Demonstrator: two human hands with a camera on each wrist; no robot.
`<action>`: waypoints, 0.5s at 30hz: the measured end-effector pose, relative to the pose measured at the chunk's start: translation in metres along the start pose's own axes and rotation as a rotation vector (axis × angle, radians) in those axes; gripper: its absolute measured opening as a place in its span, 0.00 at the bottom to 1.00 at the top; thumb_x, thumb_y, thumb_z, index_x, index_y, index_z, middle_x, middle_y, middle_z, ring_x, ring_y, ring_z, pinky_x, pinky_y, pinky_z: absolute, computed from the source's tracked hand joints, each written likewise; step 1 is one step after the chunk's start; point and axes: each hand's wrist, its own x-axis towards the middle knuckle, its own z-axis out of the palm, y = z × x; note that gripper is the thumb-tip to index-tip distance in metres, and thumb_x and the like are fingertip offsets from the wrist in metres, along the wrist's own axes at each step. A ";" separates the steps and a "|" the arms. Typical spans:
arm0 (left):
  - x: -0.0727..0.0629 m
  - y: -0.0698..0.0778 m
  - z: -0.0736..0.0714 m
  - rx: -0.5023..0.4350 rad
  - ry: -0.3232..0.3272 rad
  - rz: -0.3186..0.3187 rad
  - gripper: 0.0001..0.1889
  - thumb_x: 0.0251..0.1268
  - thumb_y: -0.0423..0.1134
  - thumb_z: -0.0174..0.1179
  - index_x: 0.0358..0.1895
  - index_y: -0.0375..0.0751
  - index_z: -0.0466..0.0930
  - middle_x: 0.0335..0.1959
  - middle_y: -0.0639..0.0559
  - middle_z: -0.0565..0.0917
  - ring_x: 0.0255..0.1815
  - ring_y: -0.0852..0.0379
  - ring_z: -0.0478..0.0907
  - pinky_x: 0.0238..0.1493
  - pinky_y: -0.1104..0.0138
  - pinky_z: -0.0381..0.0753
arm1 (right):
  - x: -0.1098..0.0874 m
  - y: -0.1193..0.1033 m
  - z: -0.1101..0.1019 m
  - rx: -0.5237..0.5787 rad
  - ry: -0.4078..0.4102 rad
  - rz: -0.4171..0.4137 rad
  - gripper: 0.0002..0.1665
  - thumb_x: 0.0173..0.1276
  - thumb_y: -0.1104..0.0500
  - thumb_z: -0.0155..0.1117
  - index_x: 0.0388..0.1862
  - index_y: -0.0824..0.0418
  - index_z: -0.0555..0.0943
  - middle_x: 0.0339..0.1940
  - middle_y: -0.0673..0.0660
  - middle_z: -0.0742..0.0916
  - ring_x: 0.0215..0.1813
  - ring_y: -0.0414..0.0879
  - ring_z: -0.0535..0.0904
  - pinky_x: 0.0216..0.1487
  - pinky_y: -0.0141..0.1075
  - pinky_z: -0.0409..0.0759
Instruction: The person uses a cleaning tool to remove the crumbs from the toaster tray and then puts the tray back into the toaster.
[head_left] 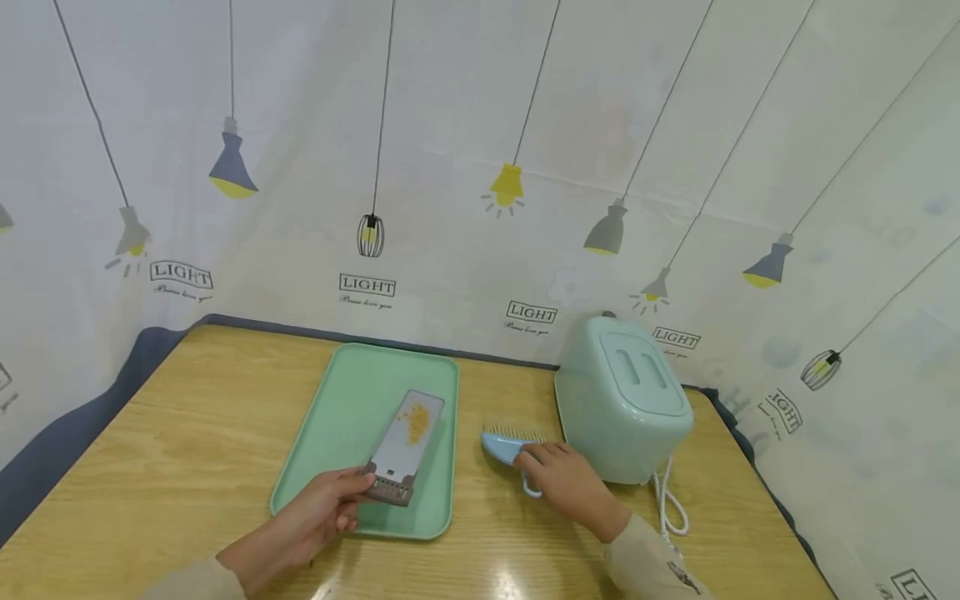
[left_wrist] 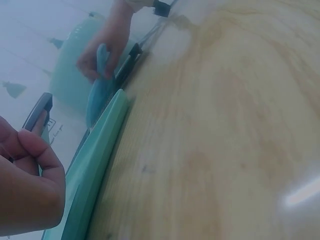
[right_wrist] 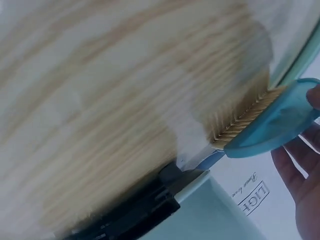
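Note:
My left hand [head_left: 318, 510] pinches one end of a flat grey metal crumb tray [head_left: 402, 446] between thumb and fingers. Orange-brown crumbs [head_left: 417, 423] lie on its upper half. In the head view it overlaps the right side of a mint-green tray [head_left: 352, 404] on the table. To the right, my right hand [head_left: 566, 485] holds a light blue brush [head_left: 501, 448] by its looped handle. The brush's pale bristles [right_wrist: 250, 115] point toward the tabletop in the right wrist view. That hand is just in front of a mint-green toaster [head_left: 600, 425] with two slots in its top.
A white cord [head_left: 667, 500] hangs and loops beside the toaster on the wooden table [head_left: 187, 450]. Behind the table, a light cloth [head_left: 450, 100] printed with hanging lamps covers the wall, close to the backs of the tray and toaster.

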 end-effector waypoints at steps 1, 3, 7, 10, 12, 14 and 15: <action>0.000 0.000 -0.001 0.000 0.001 0.004 0.32 0.74 0.42 0.49 0.69 0.20 0.54 0.34 0.60 0.85 0.12 0.75 0.65 0.24 0.79 0.72 | 0.001 0.000 -0.001 0.028 0.006 0.033 0.19 0.52 0.69 0.71 0.39 0.54 0.75 0.37 0.50 0.85 0.40 0.44 0.83 0.43 0.38 0.82; -0.001 -0.001 -0.002 0.004 0.004 0.011 0.32 0.74 0.42 0.49 0.69 0.19 0.53 0.35 0.60 0.85 0.12 0.74 0.64 0.23 0.79 0.71 | 0.003 0.000 -0.003 0.077 -0.001 0.111 0.22 0.50 0.69 0.74 0.41 0.55 0.75 0.34 0.48 0.84 0.37 0.43 0.82 0.39 0.36 0.81; -0.001 -0.001 -0.004 0.004 0.019 0.017 0.33 0.74 0.43 0.49 0.70 0.19 0.52 0.36 0.60 0.85 0.11 0.75 0.64 0.23 0.79 0.70 | 0.007 0.002 -0.010 0.179 -0.033 0.301 0.21 0.53 0.66 0.74 0.46 0.57 0.78 0.35 0.50 0.86 0.34 0.43 0.82 0.35 0.36 0.81; 0.000 0.000 -0.005 0.012 0.043 0.019 0.33 0.74 0.43 0.48 0.71 0.20 0.52 0.36 0.59 0.85 0.11 0.75 0.64 0.23 0.79 0.69 | 0.011 0.007 -0.014 0.223 -0.016 0.384 0.12 0.59 0.64 0.71 0.41 0.59 0.79 0.31 0.50 0.84 0.31 0.42 0.81 0.31 0.34 0.79; 0.001 0.001 -0.007 0.021 0.056 0.024 0.33 0.75 0.43 0.48 0.71 0.20 0.51 0.36 0.59 0.85 0.11 0.74 0.63 0.22 0.79 0.69 | 0.013 0.012 -0.015 0.225 0.017 0.402 0.07 0.62 0.63 0.68 0.36 0.59 0.79 0.27 0.49 0.82 0.26 0.40 0.77 0.27 0.31 0.76; 0.001 0.002 -0.009 0.040 0.066 0.030 0.33 0.75 0.43 0.48 0.71 0.20 0.51 0.36 0.59 0.85 0.11 0.74 0.62 0.23 0.78 0.68 | 0.014 0.016 -0.016 0.224 0.047 0.404 0.08 0.63 0.63 0.67 0.34 0.59 0.75 0.23 0.48 0.78 0.22 0.38 0.71 0.23 0.28 0.70; 0.002 0.003 -0.009 0.050 0.070 0.031 0.34 0.75 0.43 0.47 0.71 0.20 0.51 0.37 0.58 0.85 0.11 0.74 0.62 0.23 0.78 0.68 | 0.014 0.018 -0.017 0.229 0.059 0.410 0.09 0.64 0.62 0.67 0.33 0.58 0.74 0.21 0.47 0.76 0.21 0.37 0.68 0.22 0.27 0.66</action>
